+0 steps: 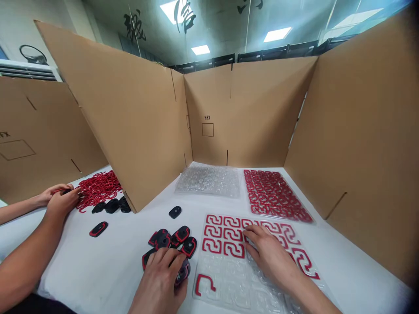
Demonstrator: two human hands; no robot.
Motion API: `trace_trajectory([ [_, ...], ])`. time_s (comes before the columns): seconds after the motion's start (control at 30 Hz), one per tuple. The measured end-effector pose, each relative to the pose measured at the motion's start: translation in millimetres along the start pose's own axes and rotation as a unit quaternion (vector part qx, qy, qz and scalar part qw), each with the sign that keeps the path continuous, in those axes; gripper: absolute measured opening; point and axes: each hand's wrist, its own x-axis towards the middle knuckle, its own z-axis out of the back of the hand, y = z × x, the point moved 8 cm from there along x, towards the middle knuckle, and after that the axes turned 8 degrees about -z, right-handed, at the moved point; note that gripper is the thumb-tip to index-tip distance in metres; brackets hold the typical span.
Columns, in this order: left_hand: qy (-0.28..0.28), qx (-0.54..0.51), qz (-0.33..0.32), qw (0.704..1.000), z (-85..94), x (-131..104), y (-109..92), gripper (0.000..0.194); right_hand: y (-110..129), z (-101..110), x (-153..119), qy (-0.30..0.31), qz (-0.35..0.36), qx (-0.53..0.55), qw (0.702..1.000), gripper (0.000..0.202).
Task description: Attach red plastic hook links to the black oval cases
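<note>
My left hand (162, 277) curls around a dark rounded part (182, 274), its fingers closed at the near edge of a loose pile. That pile holds several black plastic shells with red trim (163, 239); what they are for does not show. My right hand (271, 255) reaches over a clear moulded tray (225, 272), thumb and fingers apart, tips touching or just above the red curved strips (233, 234) in its pockets. Rows at the back of this tray hold such strips in pairs. A single red strip (204, 283) sits in the front left pocket.
A full tray of red strips (275, 194) lies at the back right, beside stacked clear trays (209, 179). Cardboard walls (252, 113) enclose the table. A lone black shell (175, 212) lies mid-table. On the left, another person's hands (63, 196) work beside a red strip heap (100, 187).
</note>
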Motion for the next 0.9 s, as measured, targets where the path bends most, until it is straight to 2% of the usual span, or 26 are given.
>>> trace_trajectory([
  [0.1, -0.005, -0.141, 0.078, 0.987, 5.4, 23.7, -2.2, 0.044, -0.2, 0.3, -0.3, -0.001, -0.001, 0.007, 1.000, 0.027],
  [0.17, 0.023, -0.277, 0.112, 0.954, -3.6, 47.3, -11.5, 0.030, -0.5, 1.7, -0.8, -0.011, -0.007, 0.022, 1.000, 0.027],
  [0.2, 0.032, -0.351, 0.131, 0.927, -11.6, 59.5, -16.6, 0.020, -0.3, 3.0, -1.4, -0.021, -0.007, 0.036, 0.999, 0.027],
  [0.23, 0.031, -0.431, 0.163, 0.887, -22.2, 70.6, -20.2, 0.015, 0.1, 4.6, -2.3, -0.033, -0.006, 0.056, 0.998, 0.027],
  [0.27, 0.042, -0.518, 0.194, 0.832, -37.3, 80.5, -25.8, 0.013, 0.5, 6.1, -3.5, -0.046, -0.004, 0.081, 0.996, 0.027],
  [0.33, 0.058, -0.656, 0.250, 0.710, -68.9, 97.0, -38.6, 0.026, 0.3, 7.3, -6.0, -0.068, 0.005, 0.145, 0.987, 0.030],
  [0.4, 0.024, -0.733, 0.286, 0.617, -90.0, 111.0, -45.7, 0.036, -2.9, 3.0, -6.7, -0.066, 0.007, 0.217, 0.974, 0.035],
  [0.43, 0.025, -0.759, 0.294, 0.580, -98.6, 116.1, -51.1, 0.039, -5.4, 1.2, -6.4, -0.070, 0.007, 0.243, 0.967, 0.039],
  [0.5, 0.031, -0.790, 0.297, 0.535, -107.9, 123.1, -60.8, 0.041, -10.1, -0.4, -5.4, -0.093, 0.009, 0.237, 0.967, 0.043],
  [0.6, 0.045, -0.811, 0.284, 0.509, -110.7, 126.8, -70.5, 0.038, -18.7, -2.2, -2.6, -0.120, -0.004, 0.198, 0.973, 0.040],
  [0.77, 0.078, -0.827, 0.277, 0.483, -118.6, 123.0, -73.8, 0.036, -26.3, -4.3, -0.3, -0.139, -0.010, 0.193, 0.971, 0.034],
  [0.83, 0.076, -0.825, 0.273, 0.489, -121.2, 121.1, -71.1, 0.038, -26.8, -5.6, 0.2, -0.142, -0.020, 0.195, 0.970, 0.029],
  [0.9, 0.056, -0.812, 0.278, 0.510, -122.6, 119.2, -65.4, 0.041, -28.1, -7.5, 1.4, -0.136, -0.050, 0.199, 0.969, 0.021],
])
